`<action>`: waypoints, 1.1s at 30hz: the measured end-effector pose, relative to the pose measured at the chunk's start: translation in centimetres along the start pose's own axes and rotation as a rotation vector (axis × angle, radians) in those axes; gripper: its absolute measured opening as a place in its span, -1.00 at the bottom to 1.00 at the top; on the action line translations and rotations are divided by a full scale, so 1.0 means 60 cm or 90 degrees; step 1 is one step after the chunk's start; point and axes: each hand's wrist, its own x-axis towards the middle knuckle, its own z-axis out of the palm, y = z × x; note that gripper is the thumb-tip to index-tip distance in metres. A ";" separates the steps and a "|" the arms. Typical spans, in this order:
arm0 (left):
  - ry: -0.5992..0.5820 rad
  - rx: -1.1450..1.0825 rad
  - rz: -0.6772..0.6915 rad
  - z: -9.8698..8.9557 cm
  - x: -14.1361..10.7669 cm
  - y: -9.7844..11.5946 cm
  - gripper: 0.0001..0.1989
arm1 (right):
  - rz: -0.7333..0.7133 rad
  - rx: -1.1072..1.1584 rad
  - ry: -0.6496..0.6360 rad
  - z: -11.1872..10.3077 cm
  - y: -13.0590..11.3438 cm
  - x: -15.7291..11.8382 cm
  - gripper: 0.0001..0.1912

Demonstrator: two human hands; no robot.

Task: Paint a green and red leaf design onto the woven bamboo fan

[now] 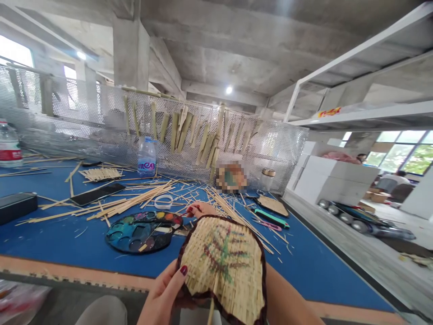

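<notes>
A woven bamboo fan (233, 275) with a dark bound edge and green, red and dark painted strokes is held upright, close to the camera. My left hand (167, 286) grips its lower left edge, thumb on the front. Behind the fan, my right arm reaches forward, and my right hand (202, 209) shows above the fan's top edge, fingers pinched together; what they hold is too small to make out. Just left of that hand lies a dark paint palette (137, 232) with blue, yellow and red wells.
Bamboo strips (135, 201) lie scattered over the blue table (84, 250). Behind them stand a plastic bottle (147, 158) and a perforated screen (189, 155). A phone (98, 194) and white tape roll (163, 201) are at left; a green cutter (271, 218) and pink scissors (268, 224) lie right.
</notes>
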 end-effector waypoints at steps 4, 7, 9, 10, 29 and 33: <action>-0.010 0.012 0.004 0.001 0.000 0.001 -0.43 | 0.006 0.008 -0.004 -0.004 -0.005 0.000 -0.57; -0.004 0.024 0.009 0.001 0.000 0.001 -0.42 | 0.021 0.020 0.001 -0.003 -0.005 -0.001 -0.55; 0.006 0.030 0.010 0.000 0.000 -0.001 -0.39 | 0.031 0.031 0.011 0.000 -0.004 -0.001 -0.53; 0.010 0.034 0.012 -0.001 0.001 -0.002 -0.37 | 0.035 0.041 0.020 0.002 -0.003 -0.001 -0.53; 0.003 0.090 0.046 0.003 0.035 0.038 -0.26 | 0.003 0.271 0.275 -0.138 -0.010 0.010 -0.68; 0.040 0.131 0.135 0.035 0.070 0.067 -0.32 | -0.091 0.359 0.452 -0.212 -0.033 -0.021 -0.68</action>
